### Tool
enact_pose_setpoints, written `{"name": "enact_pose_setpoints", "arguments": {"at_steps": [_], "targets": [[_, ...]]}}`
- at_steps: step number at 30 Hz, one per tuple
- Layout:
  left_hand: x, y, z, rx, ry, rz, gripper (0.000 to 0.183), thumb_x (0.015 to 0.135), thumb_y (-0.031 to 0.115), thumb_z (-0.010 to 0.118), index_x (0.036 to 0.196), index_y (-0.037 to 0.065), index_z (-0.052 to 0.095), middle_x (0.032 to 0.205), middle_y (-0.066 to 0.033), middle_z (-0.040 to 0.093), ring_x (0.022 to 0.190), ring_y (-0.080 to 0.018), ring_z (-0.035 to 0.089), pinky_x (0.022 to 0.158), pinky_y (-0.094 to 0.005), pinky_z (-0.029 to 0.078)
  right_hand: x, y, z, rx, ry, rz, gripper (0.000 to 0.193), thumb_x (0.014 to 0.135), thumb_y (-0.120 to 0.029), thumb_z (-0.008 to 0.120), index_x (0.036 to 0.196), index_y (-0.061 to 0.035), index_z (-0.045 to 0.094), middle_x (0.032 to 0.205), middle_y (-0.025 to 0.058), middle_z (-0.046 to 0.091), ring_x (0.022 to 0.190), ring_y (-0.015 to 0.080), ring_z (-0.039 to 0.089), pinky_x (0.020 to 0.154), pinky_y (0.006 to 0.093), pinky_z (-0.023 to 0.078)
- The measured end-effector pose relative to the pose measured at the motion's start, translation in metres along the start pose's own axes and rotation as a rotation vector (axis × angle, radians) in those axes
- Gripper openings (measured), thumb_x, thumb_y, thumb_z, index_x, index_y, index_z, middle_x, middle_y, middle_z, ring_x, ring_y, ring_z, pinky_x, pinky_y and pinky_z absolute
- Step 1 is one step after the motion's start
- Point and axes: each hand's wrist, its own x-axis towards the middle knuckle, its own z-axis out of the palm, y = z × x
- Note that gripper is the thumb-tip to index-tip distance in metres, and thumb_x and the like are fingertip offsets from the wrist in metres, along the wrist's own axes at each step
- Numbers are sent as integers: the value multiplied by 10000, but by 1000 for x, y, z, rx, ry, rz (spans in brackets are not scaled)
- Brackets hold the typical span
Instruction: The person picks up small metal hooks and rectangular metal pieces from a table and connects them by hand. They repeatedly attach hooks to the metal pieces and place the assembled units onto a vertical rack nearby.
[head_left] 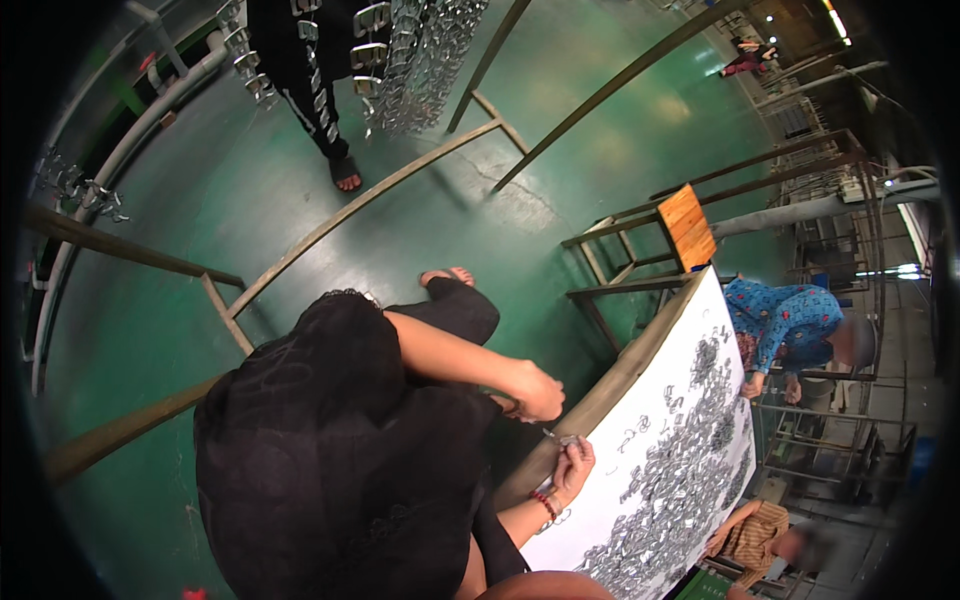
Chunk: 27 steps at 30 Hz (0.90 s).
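A: Largest item first?
B: Green floor [300, 220], glossy, crossed by long metal rails [350, 205].

A: Next?
B: Tabletop [655, 385], white-covered, running along the right side, wooden edge toward the wearer. Heaped on it, a large pile of small metal parts [690, 450], densest toward the far side, with loose pieces scattered nearer the edge.

A: People nearby?
B: Person in blue patterned clothing [785, 320] at the far side of the tabletop, one hand down by the pile. Another person's arm in a striped sleeve [750, 525] reaching to the pile from the lower right. Legs of a standing person [320, 90] at top, one foot in a sandal.

A: Smaller fittings?
B: Wooden stool [688, 225] past the end of the tabletop. Strings of hanging metal buckles [410, 60] overhead at top.

A: Hands?
B: Left hand [535, 390] closed, fingers curled, just above the tabletop edge. Right hand [572, 465] with red beaded bracelet [543, 503] at the wrist, fingertips pinched on a small metal piece [562, 438].

A: Location of that piece?
B: Between both hands, at the near tabletop edge, off the surface; whether the left fingers touch it, cannot tell.
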Motion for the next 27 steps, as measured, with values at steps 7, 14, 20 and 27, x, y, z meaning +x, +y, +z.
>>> {"name": "enact_pose_setpoints", "arguments": {"at_steps": [7,14,20,27], "targets": [[-14,-14,-4,102,-234,-42,265,695,111,672,951,60,718,979,-138,691,909,-287,655,697,-417,526,-1,-1,4,4,-2,-41,238,789,69,652,1018,18,611,890,118,652,791,200,626,725,304,510],[-17,-24,-3,99,5,-55,270,672,127,698,921,25,714,915,-162,693,871,-319,669,673,-430,539,3,-1,1,-19,-24,-13,232,785,77,643,1008,21,615,875,127,658,783,200,624,717,302,500],[-13,-27,1,39,50,-29,331,559,73,728,885,19,716,858,-165,695,840,-302,678,637,-429,541,5,3,-5,30,-24,-54,210,784,92,635,980,18,626,901,132,667,790,200,647,742,304,526],[-8,-34,3,-61,-30,-2,267,600,91,706,865,87,735,824,-85,710,782,-278,680,589,-411,526,0,0,-4,-70,90,-1,246,799,69,632,1034,26,579,889,107,621,806,187,609,733,300,508]]}}
